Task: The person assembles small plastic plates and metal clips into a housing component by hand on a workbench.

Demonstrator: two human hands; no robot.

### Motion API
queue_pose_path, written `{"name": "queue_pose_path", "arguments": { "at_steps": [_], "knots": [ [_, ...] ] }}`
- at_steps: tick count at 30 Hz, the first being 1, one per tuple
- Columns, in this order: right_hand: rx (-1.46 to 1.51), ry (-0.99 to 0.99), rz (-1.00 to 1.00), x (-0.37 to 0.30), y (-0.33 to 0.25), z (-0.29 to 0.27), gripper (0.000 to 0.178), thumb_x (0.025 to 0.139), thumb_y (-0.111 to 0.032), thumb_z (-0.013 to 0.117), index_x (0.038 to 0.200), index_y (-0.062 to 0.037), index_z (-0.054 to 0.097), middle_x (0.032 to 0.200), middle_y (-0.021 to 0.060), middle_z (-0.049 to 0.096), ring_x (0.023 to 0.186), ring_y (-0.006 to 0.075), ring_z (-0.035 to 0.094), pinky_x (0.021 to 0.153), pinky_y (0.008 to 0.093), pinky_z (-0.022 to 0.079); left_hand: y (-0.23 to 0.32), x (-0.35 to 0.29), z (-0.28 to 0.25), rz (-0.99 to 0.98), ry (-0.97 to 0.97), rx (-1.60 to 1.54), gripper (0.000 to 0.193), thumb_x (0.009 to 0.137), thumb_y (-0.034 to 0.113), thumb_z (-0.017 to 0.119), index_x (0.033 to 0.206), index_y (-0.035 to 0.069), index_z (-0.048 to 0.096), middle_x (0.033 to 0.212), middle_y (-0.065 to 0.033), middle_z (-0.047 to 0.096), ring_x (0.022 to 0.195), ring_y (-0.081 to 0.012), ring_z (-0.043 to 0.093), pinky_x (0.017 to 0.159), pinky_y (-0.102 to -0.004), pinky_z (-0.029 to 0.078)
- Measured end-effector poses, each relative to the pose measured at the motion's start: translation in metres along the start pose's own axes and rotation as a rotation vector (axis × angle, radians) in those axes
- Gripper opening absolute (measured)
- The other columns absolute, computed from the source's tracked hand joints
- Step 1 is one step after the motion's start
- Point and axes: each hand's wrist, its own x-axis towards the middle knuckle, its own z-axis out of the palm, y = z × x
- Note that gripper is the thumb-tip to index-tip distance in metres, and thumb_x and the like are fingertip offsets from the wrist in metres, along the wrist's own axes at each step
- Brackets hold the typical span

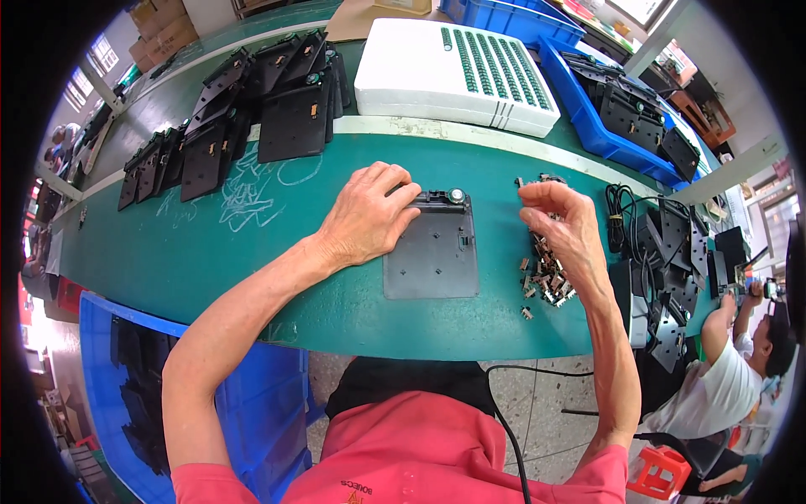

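Note:
A flat black plastic panel point(430, 260) lies on the green work table, with a raised bar along its far edge and a round green-and-silver part point(456, 196) at that bar's right end. My left hand point(369, 214) grips the panel's far left corner, fingers curled over the bar. To the right, my right hand point(564, 220) hovers over a loose pile of small metal-and-brown components point(546, 273). Its thumb and fingertips are pinched together; whatever they hold, if anything, is too small to make out. The hand and wrist cover part of the pile.
Stacked black panels point(290, 126) stand at the far left. Beyond my hands sits a white foam tray point(403, 76) with rows of small round green parts. Blue bins point(588, 139) are far right and lower left. Cables point(620, 210) and black assemblies lie right, near a seated co-worker point(714, 386).

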Motion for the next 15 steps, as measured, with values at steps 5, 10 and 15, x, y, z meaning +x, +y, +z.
{"name": "queue_pose_path", "arguments": {
  "at_steps": [5,10,15],
  "knots": [
    [-0.05,-0.025,0.039,-0.011,0.006,-0.011,0.027,0.076,-0.005,0.067,0.102,0.0025,0.07,0.088,0.0105,0.072,0.082,0.0149,0.068,0.075,0.0292,0.053,0.001,0.001,0.0,0.008,0.001,-0.011,0.027,0.082,0.011,0.069,0.105,-0.001,0.063,0.105,-0.0127,0.058,0.101,-0.0296,0.056,0.087,-0.0414,0.046],
    [-0.303,0.061,-0.031,-0.017,0.009,-0.021,0.023,0.075,-0.005,0.067,0.097,-0.0023,0.071,0.084,0.0105,0.072,0.078,0.0212,0.069,0.072,0.0327,0.053,0.002,0.002,-0.002,0.011,-0.007,-0.014,0.027,0.082,0.011,0.069,0.106,-0.001,0.063,0.106,-0.0136,0.058,0.101,-0.031,0.055,0.086,-0.0414,0.045],
    [-0.438,-0.026,-0.052,-0.025,0.003,-0.012,0.022,0.074,-0.006,0.069,0.095,-0.0052,0.071,0.087,0.0102,0.069,0.08,0.0274,0.067,0.074,0.0382,0.052,0.001,0.001,-0.001,0.004,-0.019,-0.012,0.027,0.083,0.01,0.068,0.107,-0.001,0.062,0.106,-0.0137,0.057,0.101,-0.0311,0.055,0.087,-0.0415,0.046]
  ]
}}
